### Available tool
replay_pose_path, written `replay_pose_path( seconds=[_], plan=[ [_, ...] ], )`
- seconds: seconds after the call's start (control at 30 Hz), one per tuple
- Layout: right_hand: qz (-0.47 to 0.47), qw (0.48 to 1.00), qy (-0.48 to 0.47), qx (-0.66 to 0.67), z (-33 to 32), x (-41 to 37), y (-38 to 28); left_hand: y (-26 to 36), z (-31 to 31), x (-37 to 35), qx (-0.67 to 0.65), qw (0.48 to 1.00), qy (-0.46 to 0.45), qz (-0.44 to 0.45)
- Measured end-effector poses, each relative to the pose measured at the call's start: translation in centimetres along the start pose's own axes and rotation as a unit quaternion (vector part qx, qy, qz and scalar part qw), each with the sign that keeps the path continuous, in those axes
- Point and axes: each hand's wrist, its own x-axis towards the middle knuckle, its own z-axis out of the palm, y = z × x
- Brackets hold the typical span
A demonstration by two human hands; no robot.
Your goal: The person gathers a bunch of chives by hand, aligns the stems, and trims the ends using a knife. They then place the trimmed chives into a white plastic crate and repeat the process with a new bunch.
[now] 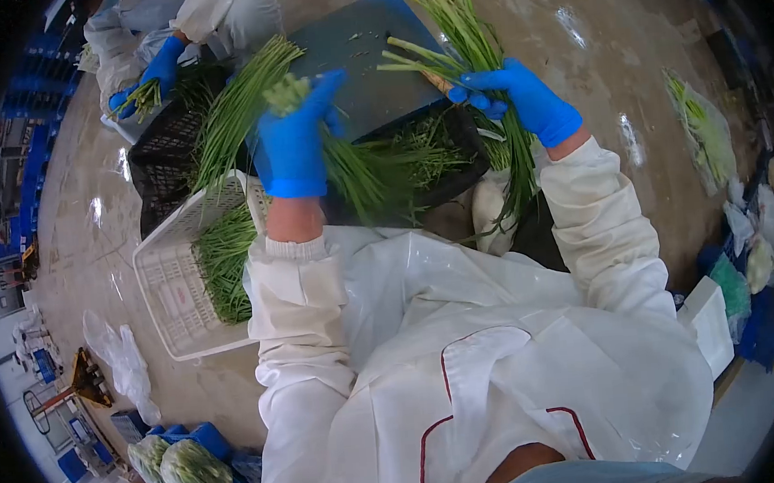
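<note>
Blue-gloved, the left hand (295,149) is gripping a green bunch (358,176) left of upper centre; the right hand (525,102) is clasping a second bunch (473,33) right of it. Around them, a dark board (357,69) is lying at upper centre, a white crate (169,302) is holding green stalks (227,266) at left, and a co-worker's hand (162,67) is grasping stems (141,100) at upper left.

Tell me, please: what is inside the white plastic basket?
Long green stalks lie inside the white basket. What lies beneath their top layer is covered, and the left sleeve hides part of the basket.
</note>
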Motion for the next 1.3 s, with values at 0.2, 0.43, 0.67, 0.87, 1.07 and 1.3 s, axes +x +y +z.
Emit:
replay_pose_path(
  seconds=[0.2, 0.43, 0.67, 0.87, 1.07, 1.3],
  plan=[
    [-0.019, 0.996, -0.049, -0.067, 1.0, -0.1, 0.3, -0.5, 2.1, -1.5, 0.040, 0.987, -0.122, -0.101],
    [-0.107, 0.990, 0.041, -0.088, 2.7, -0.2, 0.6, -2.1, 2.0, -1.2, -0.021, 0.995, -0.083, -0.042],
    [-0.089, 0.994, 0.045, -0.032, 3.2, -0.2, 0.2, -2.0, 2.1, -1.2, -0.104, 0.991, -0.062, -0.063],
    [-0.072, 0.994, 0.076, -0.018, -0.5, 0.4, 0.5, 0.0, -0.4, 0.2, -0.082, 0.996, -0.009, -0.020],
    [-0.105, 0.993, 0.059, -0.014, 0.3, -0.3, -0.2, -1.3, 1.6, -1.2, 0.047, 0.991, -0.094, -0.083],
    [-0.125, 0.987, 0.083, -0.064, 2.1, 0.2, 1.0, -1.7, 3.6, -2.1, -0.025, 0.992, -0.121, -0.036]
  ],
)
